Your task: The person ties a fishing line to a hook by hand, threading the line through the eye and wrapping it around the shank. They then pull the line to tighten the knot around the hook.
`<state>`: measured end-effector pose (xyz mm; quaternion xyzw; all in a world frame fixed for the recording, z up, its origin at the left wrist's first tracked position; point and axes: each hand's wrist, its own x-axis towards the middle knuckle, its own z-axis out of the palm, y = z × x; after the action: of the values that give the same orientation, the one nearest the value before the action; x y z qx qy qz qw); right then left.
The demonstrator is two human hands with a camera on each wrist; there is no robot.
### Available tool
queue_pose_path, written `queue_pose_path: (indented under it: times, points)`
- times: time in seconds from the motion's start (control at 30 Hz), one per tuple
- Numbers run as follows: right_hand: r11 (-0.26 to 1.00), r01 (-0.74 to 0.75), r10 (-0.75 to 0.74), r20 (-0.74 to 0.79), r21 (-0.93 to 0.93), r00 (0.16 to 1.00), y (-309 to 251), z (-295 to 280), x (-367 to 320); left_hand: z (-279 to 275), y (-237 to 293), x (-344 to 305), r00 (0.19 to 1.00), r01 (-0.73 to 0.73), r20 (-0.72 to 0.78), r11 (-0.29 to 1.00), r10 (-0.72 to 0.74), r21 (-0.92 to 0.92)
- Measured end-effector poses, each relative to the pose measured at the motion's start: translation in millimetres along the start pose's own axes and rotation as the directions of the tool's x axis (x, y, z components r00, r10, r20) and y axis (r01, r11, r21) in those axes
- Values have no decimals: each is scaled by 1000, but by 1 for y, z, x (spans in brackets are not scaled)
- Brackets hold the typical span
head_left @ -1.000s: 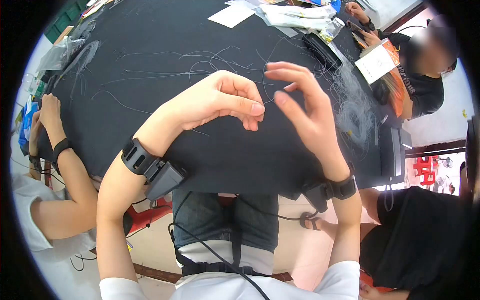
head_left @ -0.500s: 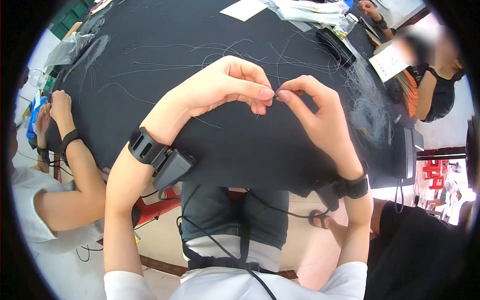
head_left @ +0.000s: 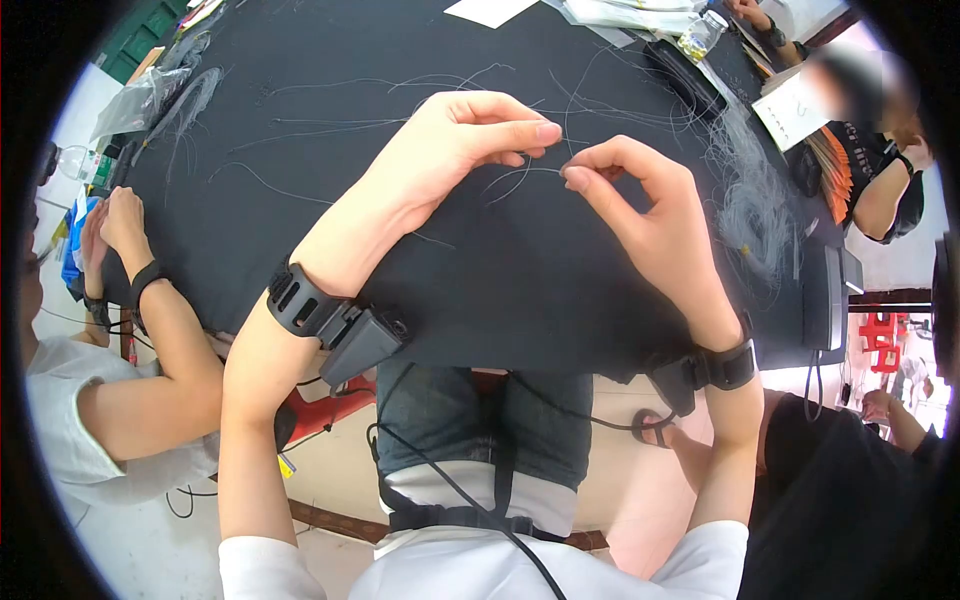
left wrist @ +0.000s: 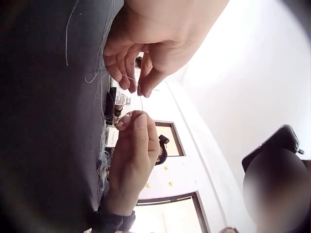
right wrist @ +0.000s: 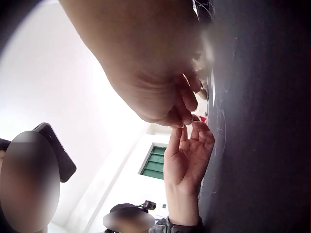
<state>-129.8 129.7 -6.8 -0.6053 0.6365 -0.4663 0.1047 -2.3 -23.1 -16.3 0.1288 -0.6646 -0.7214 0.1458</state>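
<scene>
My left hand point(head_left: 470, 135) is over the black table, its thumb and forefinger tips together in a pinch at a fine line. My right hand point(head_left: 650, 205) stands just to its right, pinching a thin wiry strand point(head_left: 540, 169) between thumb and forefinger. From there the strand curves leftward, below the left fingertips. In the left wrist view, a strand point(left wrist: 142, 103) runs between the fingertips of the two hands. The right wrist view shows the left palm point(right wrist: 187, 167) with its fingers bent; the right hand point(right wrist: 160, 92) hides its own fingertips.
Loose strands point(head_left: 330, 122) lie across the black table point(head_left: 500, 300), with a tangled bundle point(head_left: 750, 215) at the right. A black case point(head_left: 685, 78), a small jar point(head_left: 703, 35) and papers point(head_left: 490, 10) are at the back. Other people sit at both sides.
My right hand came in to meet the left fingertips and pinched the strand. Now the hands are slightly apart again, with the strand curving left from the right fingertips.
</scene>
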Motion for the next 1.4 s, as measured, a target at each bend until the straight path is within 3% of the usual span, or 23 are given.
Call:
queue_pose_path:
  times: [0.23,0.73,1.13,1.4]
  points:
    - [999,-26,29,-121,31,992,4,1,1,7,3,-2,998,67,13,998,-67,-1]
    - [997,-49,57,-133,64,989,3,0,-1,9,0,-3,998,16,67,999,-18,27]
    - [994,35,-20,-142,100,990,9,1,0,12,-2,-3,992,39,119,999,-40,11]
    - [988,31,-3,-182,150,983,16,3,1,18,7,-5,966,202,193,968,-172,-147]
